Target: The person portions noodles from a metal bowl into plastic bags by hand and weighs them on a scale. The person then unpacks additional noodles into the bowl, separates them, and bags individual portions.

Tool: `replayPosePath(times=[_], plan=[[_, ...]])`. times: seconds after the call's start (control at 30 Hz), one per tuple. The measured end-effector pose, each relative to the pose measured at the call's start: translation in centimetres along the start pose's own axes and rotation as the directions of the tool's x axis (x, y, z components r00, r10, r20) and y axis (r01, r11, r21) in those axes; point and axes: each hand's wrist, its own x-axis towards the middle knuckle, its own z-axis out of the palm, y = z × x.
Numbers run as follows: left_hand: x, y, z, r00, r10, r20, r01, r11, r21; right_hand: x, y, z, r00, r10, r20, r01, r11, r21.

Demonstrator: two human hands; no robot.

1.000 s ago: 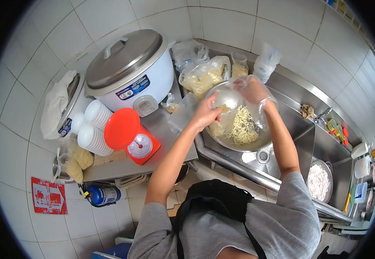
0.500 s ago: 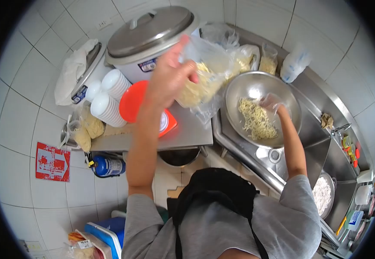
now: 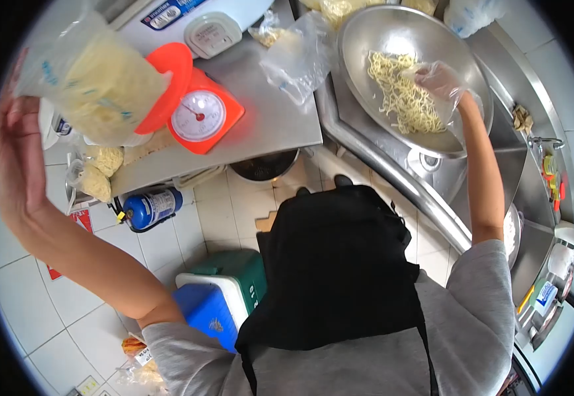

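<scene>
My left hand is raised at the far left, its fingers closed on the gathered edge of a clear plastic bag of noodles. This bag hangs at the orange pan of a kitchen scale and covers part of it. My right hand, in a loose clear plastic glove, reaches into a wide steel bowl. Its fingertips are at the upper right edge of the loose yellow noodles. The wrinkled glove hides whether those fingers grip any strands.
Another plastic bag lies on the steel counter beside the bowl. More noodle bags sit at the counter's left end. A blue fire extinguisher is below. A sink and tap are at the right; cool boxes stand on the floor.
My left hand has carried the noodle bag leftward, across to the scale's pan. My right hand stays at the noodles in the bowl. The view has tilted down, showing more floor.
</scene>
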Motion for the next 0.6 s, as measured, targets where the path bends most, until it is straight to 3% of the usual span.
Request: replayPosePath(times=[0.03,0.2,0.4,0.43,0.53,0.57,0.6], plan=[[0.4,0.1,-2.2,0.999,0.003,0.042,0.001,0.996,-0.084,-0.9,-1.0,-0.5,1.0,0.027,0.015,-0.027,1.0,0.001],[0.7,-1.1,-3.0,0.979,0.107,-0.176,-0.114,0.993,-0.031,-1.1,-0.2,0.0,0.993,0.1,0.065,-0.097,0.994,-0.044],[1.5,-6.8,-4.2,0.996,0.002,-0.085,-0.018,0.982,-0.19,-0.7,1.5,1.5,0.986,0.168,0.014,-0.166,0.983,-0.072],[1.1,-7.9,-4.1,0.991,-0.019,-0.131,-0.001,0.988,-0.155,-0.9,1.2,1.5,0.984,0.181,0.005,-0.18,0.98,-0.089],[0.1,-10.1,-3.5,0.968,-0.061,-0.244,0.038,0.995,-0.096,-1.8,-0.7,1.3,0.988,0.146,0.042,-0.136,0.976,-0.172],[-0.3,-10.5,-4.0,0.962,-0.062,-0.265,0.034,0.994,-0.106,-1.2,0.8,2.2,0.996,0.069,0.062,-0.059,0.988,-0.142],[-0.4,-10.6,-4.4,0.957,-0.065,-0.282,0.031,0.992,-0.121,-0.3,2.1,3.4,0.999,0.027,0.021,-0.021,0.971,-0.239]])
